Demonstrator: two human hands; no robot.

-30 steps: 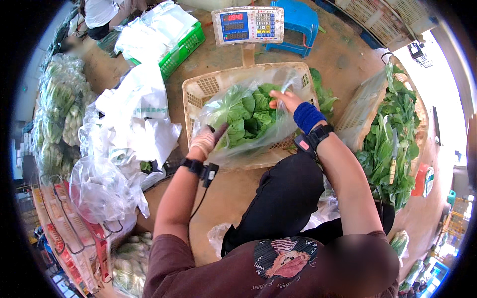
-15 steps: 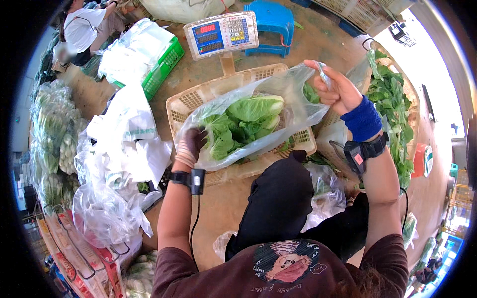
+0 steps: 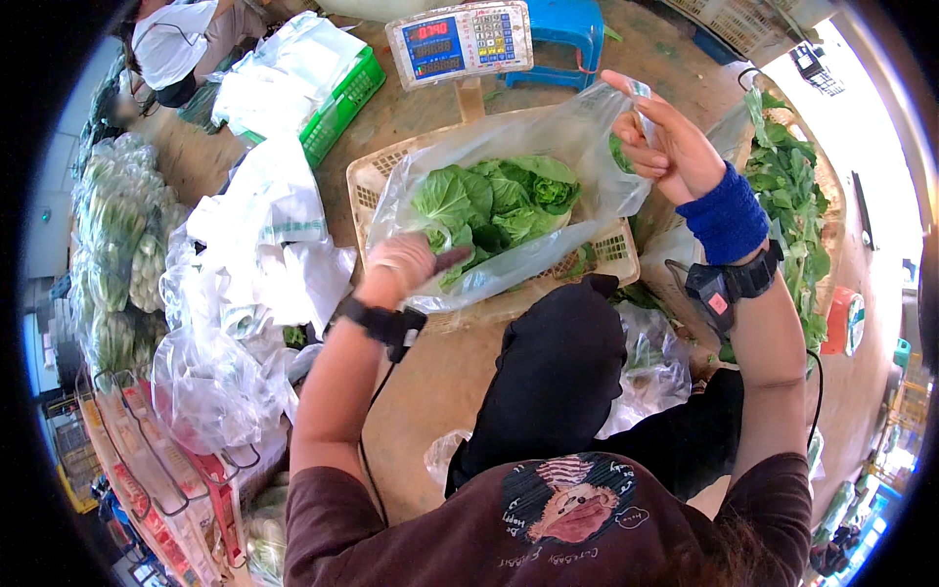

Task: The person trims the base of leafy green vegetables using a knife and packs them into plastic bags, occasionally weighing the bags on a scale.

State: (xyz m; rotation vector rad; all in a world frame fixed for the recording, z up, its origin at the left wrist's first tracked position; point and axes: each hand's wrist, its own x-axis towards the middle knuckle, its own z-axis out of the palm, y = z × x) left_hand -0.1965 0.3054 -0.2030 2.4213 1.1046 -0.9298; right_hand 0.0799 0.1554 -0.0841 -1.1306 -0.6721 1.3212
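Observation:
A clear plastic bag (image 3: 523, 269) lies tilted over a beige plastic crate (image 3: 367, 196). Inside the bag are leafy green vegetables (image 3: 499, 201) that look like lettuce or small cabbage heads. My right hand (image 3: 665, 142) lifts the bag's upper right edge, its fingers bent on the film and the index finger reaching outward. At the bag's left side is my left hand (image 3: 406, 259), with a pale band round it and darkened fingers pointing at the greens. Motion blurs its fingers, so whether it grips anything is unclear.
A scale display (image 3: 460, 44) stands behind the crate, near a blue stool (image 3: 567, 44). White bags (image 3: 274, 196) and a green crate (image 3: 342, 108) are at left, with bagged vegetables (image 3: 117, 235) beyond. More greens (image 3: 792, 196) lie at right. A person (image 3: 176, 44) works at the far left.
The greens have shifted and turned within the bag. My left hand has moved up and inward at the bag's left side. My right hand still holds the bag's edge; the scale reading has changed.

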